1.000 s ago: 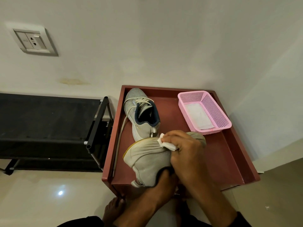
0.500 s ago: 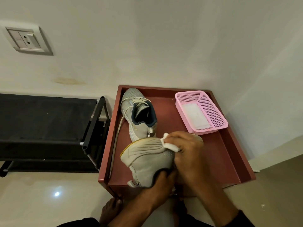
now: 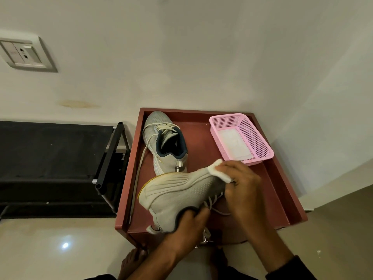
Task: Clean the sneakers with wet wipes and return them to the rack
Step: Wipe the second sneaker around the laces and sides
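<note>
A grey sneaker [image 3: 177, 197] lies on its side over the red-brown cabinet top [image 3: 270, 190], its sole edge turned up and left. My left hand [image 3: 185, 225] grips it at the ankle opening from below. My right hand [image 3: 240, 186] pinches a folded white wet wipe [image 3: 219, 171] against the sneaker's toe end. The second grey sneaker [image 3: 165, 140], with a dark blue collar and loose laces, stands upright at the back left of the top. A black shoe rack [image 3: 52, 158] stands to the left.
A pink mesh basket [image 3: 256, 138] with white wipes inside sits at the back right of the cabinet top. A wall socket [image 3: 24, 55] is on the wall at upper left. My bare foot [image 3: 131, 263] is on the glossy floor below.
My right hand has slid the wipe along the sneaker towards the toe, to the right. More of the sneaker's side and laces now shows.
</note>
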